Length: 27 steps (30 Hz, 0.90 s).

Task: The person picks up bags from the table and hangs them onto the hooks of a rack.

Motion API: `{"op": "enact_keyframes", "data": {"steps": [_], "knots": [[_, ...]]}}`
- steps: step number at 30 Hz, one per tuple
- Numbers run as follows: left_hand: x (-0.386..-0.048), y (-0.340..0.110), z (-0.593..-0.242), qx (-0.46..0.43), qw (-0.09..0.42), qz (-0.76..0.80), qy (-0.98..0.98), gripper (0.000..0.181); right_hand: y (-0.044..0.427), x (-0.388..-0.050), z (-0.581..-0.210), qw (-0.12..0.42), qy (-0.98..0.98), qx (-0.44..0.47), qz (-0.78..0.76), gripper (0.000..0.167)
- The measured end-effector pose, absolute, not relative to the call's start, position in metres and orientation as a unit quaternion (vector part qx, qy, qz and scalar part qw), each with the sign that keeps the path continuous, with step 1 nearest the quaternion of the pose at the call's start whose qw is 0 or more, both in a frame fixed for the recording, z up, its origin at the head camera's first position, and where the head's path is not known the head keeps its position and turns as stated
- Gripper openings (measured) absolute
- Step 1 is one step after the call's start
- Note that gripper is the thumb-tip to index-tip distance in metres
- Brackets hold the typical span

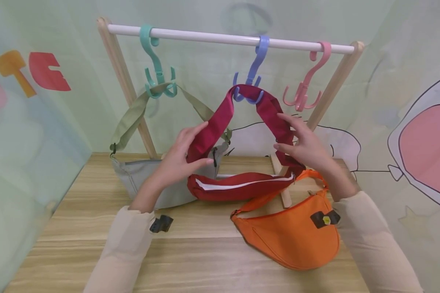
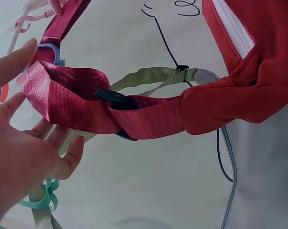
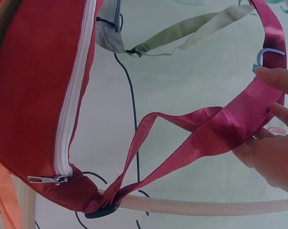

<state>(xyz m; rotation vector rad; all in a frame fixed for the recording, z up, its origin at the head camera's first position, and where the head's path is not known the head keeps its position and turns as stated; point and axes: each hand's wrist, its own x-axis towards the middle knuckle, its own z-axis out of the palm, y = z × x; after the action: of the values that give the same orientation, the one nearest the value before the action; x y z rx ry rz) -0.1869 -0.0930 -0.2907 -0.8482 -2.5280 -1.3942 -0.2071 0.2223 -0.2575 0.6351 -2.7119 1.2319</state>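
A red waist bag (image 1: 238, 188) with a white zipper hangs by its wine-red strap (image 1: 220, 118) from the blue hook (image 1: 258, 61). My left hand (image 1: 181, 156) is beside the left part of the strap, fingers spread and thumb extended. In the left wrist view, the fingers (image 2: 48, 136) lie loosely along the strap's edge, beside a black buckle (image 2: 116, 99). On the other side, my right hand (image 1: 306, 144) touches the strap with its fingers apart. The right wrist view has its fingertips (image 3: 272, 78) at the strap's edge, below the blue hook.
A grey bag (image 1: 143, 175) with an olive strap hangs from the green hook (image 1: 154, 61) at left. An orange bag (image 1: 289, 236) lies on the wooden table (image 1: 190, 252), partly beneath the right forearm. The pink hook (image 1: 308, 81) hangs at the right of the white rail (image 1: 205, 36).
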Motion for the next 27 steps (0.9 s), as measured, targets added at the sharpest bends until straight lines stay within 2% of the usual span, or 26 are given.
{"op": "enact_keyframes", "data": {"steps": [20,27], "knots": [[-0.174,-0.101,-0.303,-0.256,0.104,-0.480,-0.833,0.079,0.238,-0.200,-0.262,0.059,-0.890,0.196,0.408,0.070],[-0.169,-0.102,-0.295,-0.258,0.148,-0.476,-0.827,0.078,0.246,-0.191,-0.257,0.060,-0.889,0.189,0.413,0.071]]}}
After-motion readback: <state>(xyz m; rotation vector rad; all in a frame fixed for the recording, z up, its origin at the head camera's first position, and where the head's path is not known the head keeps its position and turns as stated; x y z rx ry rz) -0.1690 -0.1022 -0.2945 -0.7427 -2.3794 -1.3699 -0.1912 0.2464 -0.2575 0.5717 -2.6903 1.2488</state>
